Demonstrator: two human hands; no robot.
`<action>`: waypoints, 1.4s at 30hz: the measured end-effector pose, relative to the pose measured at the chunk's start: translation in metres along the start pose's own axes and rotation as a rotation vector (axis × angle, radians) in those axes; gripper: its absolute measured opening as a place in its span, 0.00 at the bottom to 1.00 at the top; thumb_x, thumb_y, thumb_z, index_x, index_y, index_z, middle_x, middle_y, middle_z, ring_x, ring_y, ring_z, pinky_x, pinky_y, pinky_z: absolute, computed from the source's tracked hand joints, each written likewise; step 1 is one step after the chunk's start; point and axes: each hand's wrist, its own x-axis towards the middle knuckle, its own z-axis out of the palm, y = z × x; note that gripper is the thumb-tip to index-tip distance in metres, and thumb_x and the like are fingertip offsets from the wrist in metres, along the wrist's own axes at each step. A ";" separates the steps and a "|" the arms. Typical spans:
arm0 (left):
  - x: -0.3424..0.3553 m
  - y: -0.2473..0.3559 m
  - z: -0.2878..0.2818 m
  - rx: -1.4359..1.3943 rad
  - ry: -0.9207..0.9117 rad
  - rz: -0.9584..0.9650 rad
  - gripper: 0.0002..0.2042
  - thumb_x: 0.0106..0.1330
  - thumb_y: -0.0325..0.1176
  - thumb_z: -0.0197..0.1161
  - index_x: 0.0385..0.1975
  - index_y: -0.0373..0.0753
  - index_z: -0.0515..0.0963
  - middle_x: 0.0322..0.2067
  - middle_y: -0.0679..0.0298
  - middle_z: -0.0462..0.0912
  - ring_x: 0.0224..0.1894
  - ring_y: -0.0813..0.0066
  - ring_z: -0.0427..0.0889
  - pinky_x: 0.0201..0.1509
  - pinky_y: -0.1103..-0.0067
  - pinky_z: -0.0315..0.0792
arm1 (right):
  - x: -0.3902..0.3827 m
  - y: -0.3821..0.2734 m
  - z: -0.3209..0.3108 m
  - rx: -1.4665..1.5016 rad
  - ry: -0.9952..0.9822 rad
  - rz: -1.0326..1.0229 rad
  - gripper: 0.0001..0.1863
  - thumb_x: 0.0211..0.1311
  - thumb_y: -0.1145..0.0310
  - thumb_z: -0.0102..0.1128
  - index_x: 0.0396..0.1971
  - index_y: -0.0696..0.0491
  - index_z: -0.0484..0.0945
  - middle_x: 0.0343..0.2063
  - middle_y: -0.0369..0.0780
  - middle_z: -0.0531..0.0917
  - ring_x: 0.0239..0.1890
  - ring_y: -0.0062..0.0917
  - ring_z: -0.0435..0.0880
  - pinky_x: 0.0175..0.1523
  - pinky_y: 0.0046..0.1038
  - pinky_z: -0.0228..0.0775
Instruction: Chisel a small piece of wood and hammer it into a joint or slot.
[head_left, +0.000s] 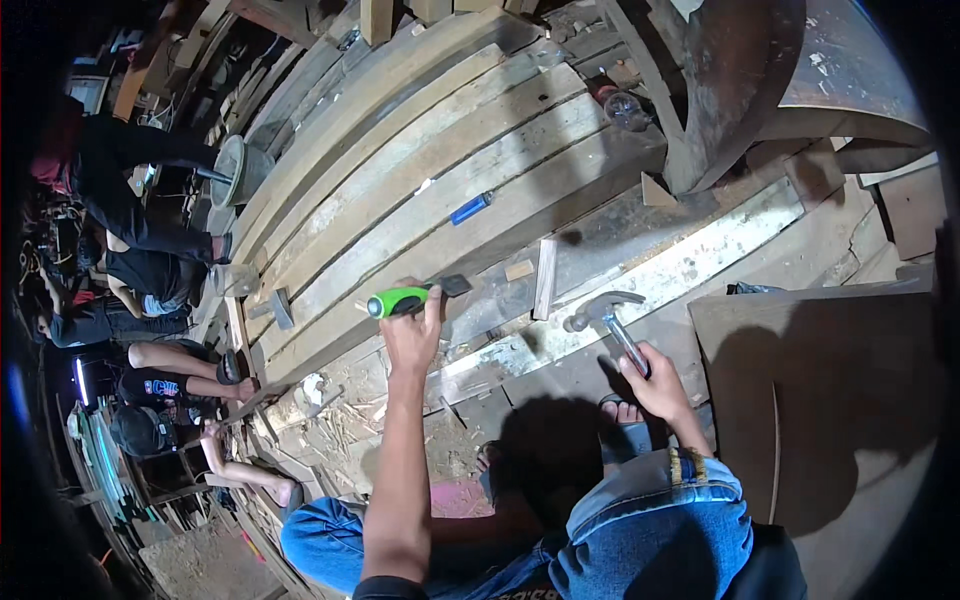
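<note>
My left hand (411, 340) is wrapped round the green handle of a chisel (398, 301). Its dark, wide blade points right, over the near edge of the long wooden planks (400, 240). To the right, my right hand (657, 383) grips a claw hammer (620, 330) by its handle, with the metal head up and to the left. The hammer and the chisel are well apart. Between them lie a narrow wooden strip (545, 280) and a small wood block (519, 271). A blue cylinder-shaped object (471, 208) rests on the planks.
A large brown panel (740, 340) stands at the right. Big curved dark pieces (735, 90) and a clear bottle (627, 112) are at the far right. Several people, a bucket (238, 165) and another hammer (282, 308) are at the left. Wood shavings (350, 425) litter the floor.
</note>
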 end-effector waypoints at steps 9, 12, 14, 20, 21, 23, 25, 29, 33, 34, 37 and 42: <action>0.011 0.008 -0.022 0.012 0.076 -0.146 0.10 0.68 0.32 0.70 0.36 0.29 0.81 0.27 0.54 0.86 0.27 0.69 0.85 0.33 0.73 0.77 | -0.007 0.024 -0.009 -0.015 0.060 0.070 0.13 0.69 0.62 0.64 0.35 0.57 0.77 0.21 0.37 0.72 0.25 0.21 0.68 0.33 0.30 0.65; 0.050 0.028 -0.045 -0.014 -0.044 -0.065 0.10 0.66 0.31 0.72 0.37 0.29 0.82 0.27 0.56 0.85 0.27 0.68 0.86 0.33 0.73 0.78 | -0.006 0.027 -0.018 -0.049 0.064 0.104 0.12 0.69 0.63 0.64 0.34 0.57 0.76 0.21 0.36 0.71 0.26 0.20 0.68 0.33 0.29 0.64; 0.081 0.060 -0.059 -0.075 -0.115 -0.083 0.09 0.65 0.30 0.73 0.35 0.30 0.82 0.29 0.56 0.86 0.30 0.69 0.86 0.37 0.74 0.78 | -0.007 0.041 -0.020 -0.032 0.114 0.064 0.12 0.70 0.62 0.63 0.34 0.57 0.76 0.21 0.36 0.71 0.26 0.20 0.68 0.33 0.29 0.64; 0.152 0.088 -0.087 -0.019 -0.186 0.243 0.08 0.66 0.28 0.72 0.39 0.32 0.82 0.37 0.54 0.86 0.37 0.66 0.87 0.43 0.75 0.79 | -0.005 0.030 -0.020 -0.012 0.135 0.024 0.14 0.69 0.60 0.64 0.37 0.57 0.78 0.19 0.36 0.73 0.23 0.20 0.69 0.31 0.31 0.65; 0.161 0.066 -0.083 0.181 -0.184 0.590 0.11 0.64 0.29 0.73 0.43 0.36 0.81 0.38 0.54 0.87 0.37 0.62 0.88 0.42 0.75 0.80 | -0.005 0.031 -0.019 -0.010 0.141 0.021 0.14 0.70 0.60 0.64 0.37 0.57 0.78 0.19 0.36 0.72 0.24 0.19 0.68 0.31 0.30 0.64; 0.146 0.044 -0.059 0.151 -0.191 0.446 0.09 0.63 0.31 0.73 0.39 0.38 0.83 0.39 0.56 0.87 0.38 0.60 0.89 0.41 0.72 0.81 | -0.004 0.036 -0.016 -0.012 0.132 0.037 0.14 0.70 0.60 0.64 0.37 0.57 0.78 0.20 0.35 0.71 0.25 0.18 0.67 0.31 0.29 0.64; 0.140 0.036 -0.050 0.136 -0.243 0.381 0.06 0.65 0.31 0.71 0.38 0.38 0.84 0.39 0.55 0.87 0.40 0.59 0.89 0.42 0.70 0.81 | -0.004 0.036 -0.015 0.006 0.145 0.035 0.14 0.70 0.60 0.64 0.37 0.57 0.78 0.20 0.35 0.71 0.25 0.18 0.67 0.31 0.29 0.64; 0.145 0.032 -0.053 0.261 -0.286 0.429 0.11 0.63 0.37 0.74 0.38 0.40 0.82 0.35 0.56 0.87 0.33 0.56 0.88 0.36 0.67 0.81 | -0.001 0.046 -0.017 -0.044 0.166 0.050 0.16 0.69 0.58 0.64 0.39 0.58 0.79 0.20 0.40 0.73 0.24 0.22 0.69 0.31 0.32 0.65; 0.140 0.019 -0.067 0.171 -0.271 0.262 0.14 0.65 0.42 0.73 0.40 0.39 0.81 0.33 0.55 0.86 0.32 0.55 0.87 0.36 0.67 0.79 | 0.009 0.024 -0.017 -0.190 0.198 0.082 0.18 0.69 0.56 0.62 0.38 0.59 0.82 0.21 0.50 0.79 0.24 0.40 0.79 0.34 0.41 0.69; 0.135 0.017 -0.068 0.092 -0.264 0.196 0.14 0.66 0.42 0.73 0.40 0.38 0.81 0.33 0.55 0.86 0.33 0.55 0.87 0.37 0.67 0.79 | 0.008 0.020 -0.020 -0.259 0.238 0.073 0.18 0.69 0.56 0.62 0.37 0.60 0.83 0.22 0.52 0.81 0.25 0.45 0.81 0.35 0.44 0.69; 0.138 0.011 -0.078 0.096 -0.323 0.167 0.14 0.67 0.41 0.72 0.42 0.38 0.81 0.34 0.54 0.86 0.36 0.58 0.88 0.41 0.68 0.79 | 0.014 0.031 -0.023 -0.444 0.238 0.040 0.19 0.71 0.56 0.59 0.41 0.59 0.85 0.37 0.55 0.85 0.42 0.53 0.85 0.48 0.48 0.76; 0.145 0.028 -0.075 0.127 -0.327 0.263 0.17 0.67 0.46 0.70 0.36 0.35 0.82 0.32 0.53 0.86 0.34 0.58 0.87 0.41 0.69 0.79 | 0.008 -0.039 -0.041 -0.828 -0.135 0.138 0.26 0.69 0.49 0.62 0.57 0.53 0.80 0.49 0.54 0.83 0.52 0.52 0.83 0.58 0.47 0.74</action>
